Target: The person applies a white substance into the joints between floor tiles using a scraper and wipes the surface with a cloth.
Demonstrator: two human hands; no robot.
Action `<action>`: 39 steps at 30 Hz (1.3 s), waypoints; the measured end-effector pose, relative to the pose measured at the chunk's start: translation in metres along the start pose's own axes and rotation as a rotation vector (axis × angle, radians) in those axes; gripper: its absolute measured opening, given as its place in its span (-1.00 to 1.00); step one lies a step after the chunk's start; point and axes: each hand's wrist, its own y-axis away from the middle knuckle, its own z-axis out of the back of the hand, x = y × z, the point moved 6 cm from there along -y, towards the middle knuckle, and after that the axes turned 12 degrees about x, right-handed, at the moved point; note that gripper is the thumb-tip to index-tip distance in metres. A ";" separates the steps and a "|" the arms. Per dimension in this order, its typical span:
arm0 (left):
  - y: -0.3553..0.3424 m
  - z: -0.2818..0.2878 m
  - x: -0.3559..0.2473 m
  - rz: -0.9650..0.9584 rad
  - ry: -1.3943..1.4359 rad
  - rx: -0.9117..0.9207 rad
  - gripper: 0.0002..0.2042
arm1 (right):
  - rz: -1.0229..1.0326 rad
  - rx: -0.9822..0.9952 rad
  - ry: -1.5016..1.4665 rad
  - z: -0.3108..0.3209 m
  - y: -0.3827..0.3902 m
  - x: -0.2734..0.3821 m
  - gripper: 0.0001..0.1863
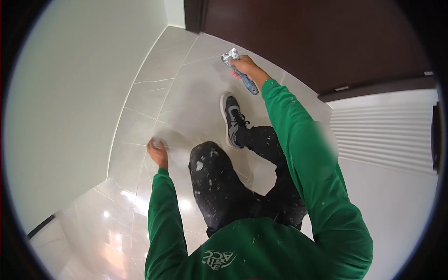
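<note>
My right hand (247, 66) is closed round a scraper (252, 87) near the top centre, its flat blade smeared with white at the upper end and its worn blue-grey handle pointing down. My left hand (156, 151) is low over the tiled floor at the left, fingers curled on a small greyish thing that I cannot make out. My bent knee in paint-spattered black trousers is between my hands, and my grey-and-black shoe (231, 114) stands on the tiles below the scraper.
A pale wall (79, 88) runs along the left. A dark brown door (303, 42) with its frame fills the upper right. Right of me is a white ribbed panel (378, 130). The glossy grey tile floor (144, 102) has thin pale joints.
</note>
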 end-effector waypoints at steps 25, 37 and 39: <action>0.093 -0.158 0.050 1.179 -0.314 -0.423 -0.23 | 0.089 -0.288 0.149 -0.021 -0.302 -0.144 -0.71; 0.092 -0.163 0.059 1.242 -0.338 -0.367 -0.23 | 0.025 -0.341 0.235 -0.019 -0.331 -0.143 -0.75; 0.092 -0.162 0.058 1.247 -0.341 -0.352 -0.23 | 0.025 -0.324 0.297 -0.020 -0.336 -0.138 -0.74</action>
